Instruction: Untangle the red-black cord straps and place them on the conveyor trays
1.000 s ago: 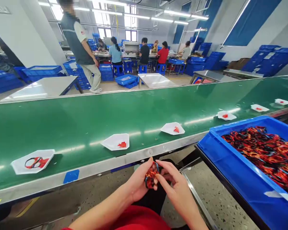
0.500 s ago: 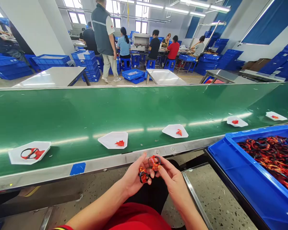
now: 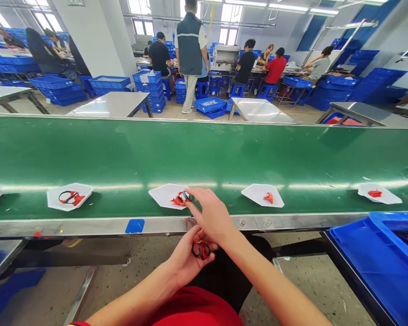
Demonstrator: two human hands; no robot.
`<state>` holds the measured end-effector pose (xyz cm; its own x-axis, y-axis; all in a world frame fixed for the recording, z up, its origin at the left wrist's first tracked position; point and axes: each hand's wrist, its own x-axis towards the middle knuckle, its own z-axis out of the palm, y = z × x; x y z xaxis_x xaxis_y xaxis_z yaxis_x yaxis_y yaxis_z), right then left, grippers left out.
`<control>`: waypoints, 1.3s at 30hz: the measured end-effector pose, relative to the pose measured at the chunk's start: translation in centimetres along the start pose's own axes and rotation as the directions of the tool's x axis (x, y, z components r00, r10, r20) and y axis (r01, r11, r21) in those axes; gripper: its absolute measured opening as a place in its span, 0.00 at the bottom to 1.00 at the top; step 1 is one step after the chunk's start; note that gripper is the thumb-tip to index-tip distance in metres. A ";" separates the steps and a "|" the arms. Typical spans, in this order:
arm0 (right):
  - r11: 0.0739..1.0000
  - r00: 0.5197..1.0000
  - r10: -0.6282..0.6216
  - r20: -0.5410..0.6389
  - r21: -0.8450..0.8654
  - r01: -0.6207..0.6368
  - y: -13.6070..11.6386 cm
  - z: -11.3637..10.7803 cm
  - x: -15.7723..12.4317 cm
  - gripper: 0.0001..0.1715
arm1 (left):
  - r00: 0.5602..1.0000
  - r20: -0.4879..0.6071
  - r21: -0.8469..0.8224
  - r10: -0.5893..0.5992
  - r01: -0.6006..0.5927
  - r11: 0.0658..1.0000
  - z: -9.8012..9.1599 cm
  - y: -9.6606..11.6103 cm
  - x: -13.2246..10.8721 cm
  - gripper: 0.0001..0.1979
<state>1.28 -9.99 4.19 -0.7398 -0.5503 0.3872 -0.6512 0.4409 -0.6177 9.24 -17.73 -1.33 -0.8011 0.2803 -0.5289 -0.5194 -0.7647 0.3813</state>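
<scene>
My right hand (image 3: pixel 209 213) reaches over the steel belt edge, its fingertips pinching a small black-and-red cord loop (image 3: pixel 185 196). That loop sits just above a white paper sheet (image 3: pixel 163 194) holding red bits on the green conveyor belt (image 3: pixel 204 154). My left hand (image 3: pixel 185 253) stays low over my lap, curled around a second black-and-red cord loop (image 3: pixel 201 250). Further white sheets (image 3: pixel 70 197) (image 3: pixel 260 194) (image 3: pixel 379 193) lie along the belt, each with red pieces. A blue crate (image 3: pixel 370 258) of tangled red-and-black cords stands at my right.
A strip of blue tape (image 3: pixel 134 226) marks the belt's steel edge. Beyond the belt stand steel tables (image 3: pixel 110 103), stacked blue crates (image 3: pixel 151 90) and blue stools. A standing person (image 3: pixel 189 54) and seated co-workers are at the far benches, well away from my hands.
My right hand has moved forward from my lap to the belt, taking its cord loop over the white sheet. My left hand keeps its loop. The view has turned left, shifting the crate rightward.
</scene>
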 end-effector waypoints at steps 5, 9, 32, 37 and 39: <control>0.987 0.989 -0.092 0.118 -0.121 0.106 0.4 1.0 2.4 0.23 | 0.999 0.016 -0.068 0.043 -0.042 0.997 0.1 0.5 -0.5 0.12; 0.999 0.998 0.048 0.034 0.010 -0.049 0.2 -2.3 -3.1 0.15 | 0.996 0.073 -0.099 0.044 -0.037 0.994 0.3 0.6 -0.3 0.13; -0.025 0.597 0.780 0.189 0.962 -0.272 2.5 -1.8 -13.1 0.14 | 0.961 0.270 0.009 0.058 -0.062 0.998 3.3 -1.6 -0.8 0.27; -0.304 0.521 0.790 0.322 0.945 -0.123 3.0 -2.0 -13.0 0.14 | 0.957 0.285 0.065 0.057 -0.078 0.995 3.1 -1.3 -1.0 0.29; -0.342 0.499 0.795 0.345 0.934 -0.101 3.1 -1.7 -12.9 0.13 | 0.957 0.285 0.073 0.059 -0.083 0.994 3.0 -1.2 -0.9 0.29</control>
<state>8.54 -0.33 -1.58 -0.8284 -0.1693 -0.5340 0.4560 -0.7576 -0.4671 9.68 -15.35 1.00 -0.8819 0.3885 -0.2671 -0.4714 -0.7409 0.4783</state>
